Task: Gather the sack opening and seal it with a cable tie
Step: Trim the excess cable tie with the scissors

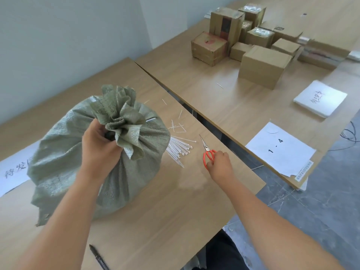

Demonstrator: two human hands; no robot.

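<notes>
Left hand (99, 147) clamped round gathered sack (93, 164) neck — soft woven fabric, grip just below ruffle. Right hand (219, 161) closed on red scissors (208, 152) — tie tail visible.

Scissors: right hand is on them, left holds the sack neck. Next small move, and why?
Probably lift the scissors toward the neck to trim the tie tail. The left hand pinches the gathered sack; a white tail sticks out beside the neck, and the right hand has its grip on the red handles.
</notes>
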